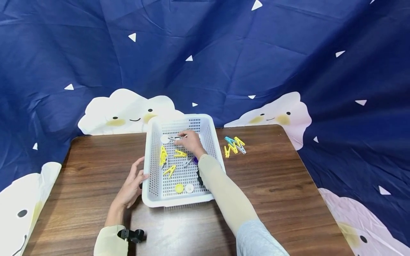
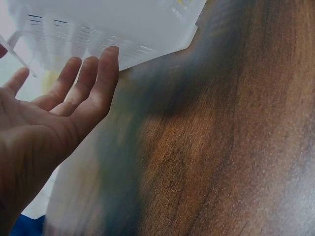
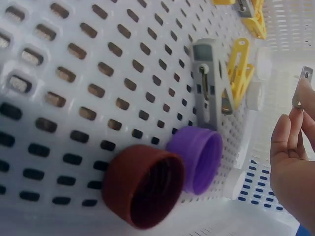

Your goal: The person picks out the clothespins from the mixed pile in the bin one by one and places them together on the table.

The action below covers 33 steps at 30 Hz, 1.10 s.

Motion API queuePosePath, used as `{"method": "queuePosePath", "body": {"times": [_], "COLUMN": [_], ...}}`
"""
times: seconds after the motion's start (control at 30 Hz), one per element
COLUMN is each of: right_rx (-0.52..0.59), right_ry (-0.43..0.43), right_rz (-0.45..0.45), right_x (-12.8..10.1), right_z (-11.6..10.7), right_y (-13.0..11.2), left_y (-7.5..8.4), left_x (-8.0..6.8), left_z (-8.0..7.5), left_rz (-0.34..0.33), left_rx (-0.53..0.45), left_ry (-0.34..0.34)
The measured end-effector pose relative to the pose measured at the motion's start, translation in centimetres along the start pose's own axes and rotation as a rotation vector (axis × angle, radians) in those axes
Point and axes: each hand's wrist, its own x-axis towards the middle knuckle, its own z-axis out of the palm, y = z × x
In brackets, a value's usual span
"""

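Observation:
A white perforated plastic basket [image 1: 177, 202] stands on the wooden table. Over its far part, my right hand [image 1: 191, 143] pinches a grey clothespin [image 3: 302, 88] between thumb and fingertips. My left hand [image 1: 132, 185] is at the basket's left side, its loosely bent fingers against the outer wall. Yellow clothespins [image 1: 163, 155] and a grey clothespin [image 3: 209, 83] lie on the basket floor. Also inside are a purple cap [image 3: 197, 160], a brown cap [image 3: 142, 187], a yellow cap [image 1: 179, 188] and several white caps [image 1: 189, 188]. My right forearm hides part of the basket's right side.
To the right of the basket, a small group of yellow, blue and grey clothespins [image 1: 234, 145] lies on the brown wooden table [image 1: 269, 185]. A dark blue cloth [image 1: 205, 53] with clouds and white triangles hangs behind and beside the table.

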Motion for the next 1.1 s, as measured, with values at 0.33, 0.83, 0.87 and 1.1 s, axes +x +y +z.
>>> {"method": "queuePosePath", "body": {"times": [0.33, 0.83, 0.87, 1.1], "right_rx": [0.016, 0.064, 0.066, 0.033], "right_ry": [0.046, 0.121, 0.129, 0.188], "right_rz": [-0.032, -0.036, -0.035, -0.048], "right_x": [0.2, -0.5, -0.5, -0.8], "right_z": [-1.4, -3.1, -3.2, -4.0], "right_y": [-1.2, -1.9, -1.8, -1.4], "left_y": [0.2, 0.5, 0.5, 0.2], "left_x": [-0.1, -0.1, -0.1, -0.1], "left_z": [-0.3, -0.2, -0.2, 0.2], "left_rz": [0.014, 0.004, 0.002, -0.008], "left_rx": [-0.004, -0.001, -0.001, -0.008], "left_ry": [-0.002, 0.005, 0.005, -0.007]}}
